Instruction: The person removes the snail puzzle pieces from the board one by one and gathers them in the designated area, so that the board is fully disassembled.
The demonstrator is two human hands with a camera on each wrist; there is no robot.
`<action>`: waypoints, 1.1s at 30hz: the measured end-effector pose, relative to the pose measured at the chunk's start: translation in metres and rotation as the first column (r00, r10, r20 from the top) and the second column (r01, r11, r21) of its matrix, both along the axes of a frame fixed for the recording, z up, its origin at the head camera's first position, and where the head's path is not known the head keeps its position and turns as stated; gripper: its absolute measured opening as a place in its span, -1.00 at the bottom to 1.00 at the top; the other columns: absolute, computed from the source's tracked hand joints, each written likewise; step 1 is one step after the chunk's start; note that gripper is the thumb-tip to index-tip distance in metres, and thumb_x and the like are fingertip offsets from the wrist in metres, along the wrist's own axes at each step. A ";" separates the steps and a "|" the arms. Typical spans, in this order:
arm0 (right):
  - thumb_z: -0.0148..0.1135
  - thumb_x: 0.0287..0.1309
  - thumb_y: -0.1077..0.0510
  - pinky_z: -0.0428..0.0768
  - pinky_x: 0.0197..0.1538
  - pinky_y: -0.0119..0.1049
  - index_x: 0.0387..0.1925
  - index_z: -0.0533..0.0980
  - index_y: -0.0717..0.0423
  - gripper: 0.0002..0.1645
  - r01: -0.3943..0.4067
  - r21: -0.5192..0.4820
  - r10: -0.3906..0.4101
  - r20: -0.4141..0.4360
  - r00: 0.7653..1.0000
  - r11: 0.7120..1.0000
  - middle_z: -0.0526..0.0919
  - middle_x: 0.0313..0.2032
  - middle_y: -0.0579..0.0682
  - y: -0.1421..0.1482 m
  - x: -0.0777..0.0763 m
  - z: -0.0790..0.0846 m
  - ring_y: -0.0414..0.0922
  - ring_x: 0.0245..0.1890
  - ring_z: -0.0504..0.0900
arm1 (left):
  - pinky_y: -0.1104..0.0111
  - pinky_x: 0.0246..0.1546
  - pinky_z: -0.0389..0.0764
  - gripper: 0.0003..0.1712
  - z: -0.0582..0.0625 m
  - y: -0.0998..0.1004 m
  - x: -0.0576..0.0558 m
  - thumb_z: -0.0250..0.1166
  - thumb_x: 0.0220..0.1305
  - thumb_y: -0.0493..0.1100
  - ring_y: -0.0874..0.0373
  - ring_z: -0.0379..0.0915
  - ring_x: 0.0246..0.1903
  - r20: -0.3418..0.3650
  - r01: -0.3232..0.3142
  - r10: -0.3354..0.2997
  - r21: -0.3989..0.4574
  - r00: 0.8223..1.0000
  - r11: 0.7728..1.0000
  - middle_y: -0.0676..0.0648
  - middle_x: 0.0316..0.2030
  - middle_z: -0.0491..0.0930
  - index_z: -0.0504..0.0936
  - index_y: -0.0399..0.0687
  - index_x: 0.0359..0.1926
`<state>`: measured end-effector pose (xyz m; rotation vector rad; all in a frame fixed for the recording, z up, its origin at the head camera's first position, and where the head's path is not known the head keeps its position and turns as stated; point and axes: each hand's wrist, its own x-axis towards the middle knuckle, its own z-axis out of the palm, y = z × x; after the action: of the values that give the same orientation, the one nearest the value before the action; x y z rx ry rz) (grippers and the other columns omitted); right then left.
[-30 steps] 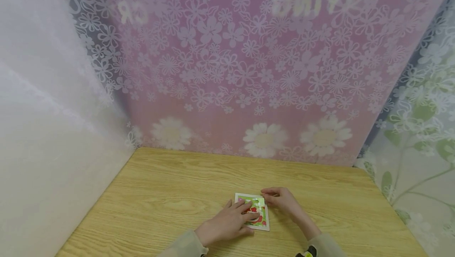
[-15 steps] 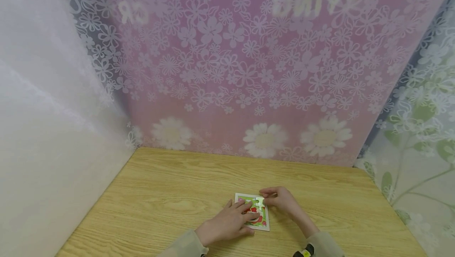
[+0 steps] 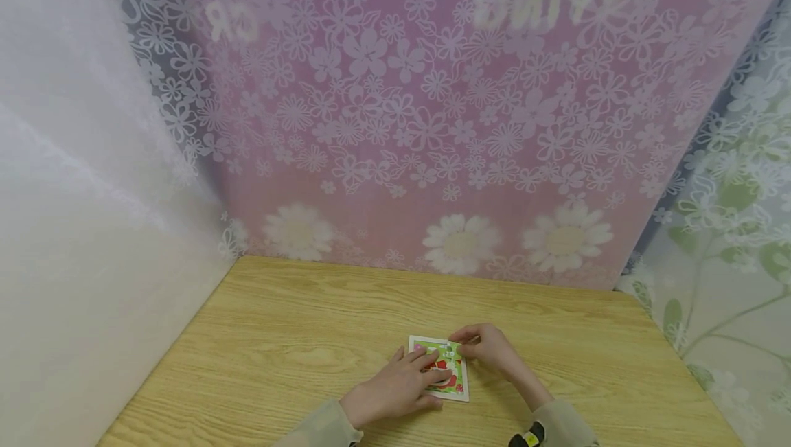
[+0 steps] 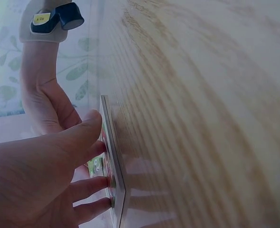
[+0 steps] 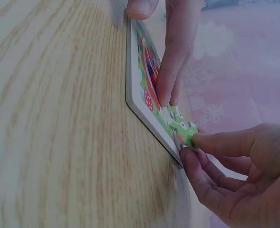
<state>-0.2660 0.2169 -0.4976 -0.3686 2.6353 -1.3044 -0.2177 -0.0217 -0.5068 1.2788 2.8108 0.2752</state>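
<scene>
A small square jigsaw puzzle (image 3: 459, 378) with a white border and a green and red picture lies flat on the table. My left hand (image 3: 395, 384) rests on it from the left, fingers spread and fairly straight, fingertips pressing the picture. At the far right corner, my right hand (image 3: 490, 349) pinches a green puzzle piece (image 5: 186, 132) with white shapes between thumb and fingers. In the right wrist view that piece sits slightly raised over the corner, its outer edge tilted above the border. Left fingers cover part of the picture.
The wood-grain table (image 3: 296, 337) stretches around the puzzle. Behind it hangs a pink flowered curtain (image 3: 402, 158), with a pale sheet (image 3: 93, 227) on the left and a leafy one (image 3: 735, 282) on the right.
My right hand has shifted slightly left with the puzzle piece, further over the puzzle's corner. The piece's tilt has changed and its glare has faded. My left hand stays in place.
</scene>
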 end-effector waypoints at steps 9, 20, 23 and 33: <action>0.30 0.24 0.35 0.66 -0.32 -0.29 -0.11 0.72 0.24 -0.79 0.062 -0.045 -0.062 0.012 0.998 0.997 0.73 -0.23 0.06 -0.001 -0.001 0.000 -0.13 -0.32 0.64 | -0.17 0.29 0.39 -0.36 0.004 0.000 0.001 0.10 0.43 0.30 -0.10 0.21 0.45 -0.018 0.002 -0.003 -0.016 1.000 1.000 -0.08 0.48 0.28 0.41 0.35 0.46; 0.22 0.32 0.37 0.74 -0.18 -0.11 0.01 0.64 0.39 -0.72 0.088 -0.188 -0.071 0.092 0.993 0.978 0.71 -0.11 0.22 0.010 0.000 0.012 0.03 -0.28 0.72 | -0.13 0.28 0.41 -0.36 0.006 0.000 0.002 0.11 0.41 0.32 -0.08 0.23 0.44 -0.026 0.009 -0.009 -0.023 1.000 1.000 -0.07 0.47 0.30 0.42 0.36 0.44; 0.21 0.33 0.36 0.74 -0.16 -0.06 0.04 0.62 0.42 -0.71 0.080 -0.197 -0.063 0.091 0.994 0.977 0.70 -0.09 0.26 0.017 0.000 0.012 0.10 -0.28 0.73 | -0.13 0.28 0.42 -0.36 0.006 -0.001 0.003 0.11 0.41 0.32 -0.08 0.23 0.44 -0.031 0.008 -0.009 -0.023 0.999 1.000 -0.07 0.47 0.31 0.42 0.36 0.44; 0.20 0.38 0.32 0.73 -0.12 -0.04 0.09 0.58 0.46 -0.66 0.070 -0.190 -0.060 0.057 0.997 0.979 0.65 0.03 0.38 0.043 0.009 0.020 0.13 -0.25 0.75 | -0.13 0.29 0.40 -0.36 0.003 -0.002 0.006 0.12 0.42 0.30 -0.12 0.23 0.44 -0.040 0.014 -0.014 -0.008 0.999 1.000 -0.10 0.47 0.31 0.42 0.32 0.45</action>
<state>-0.2570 0.2600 -0.4774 -0.2734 2.5067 -1.5730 -0.2120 -0.0237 -0.5042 1.3163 2.8320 0.2399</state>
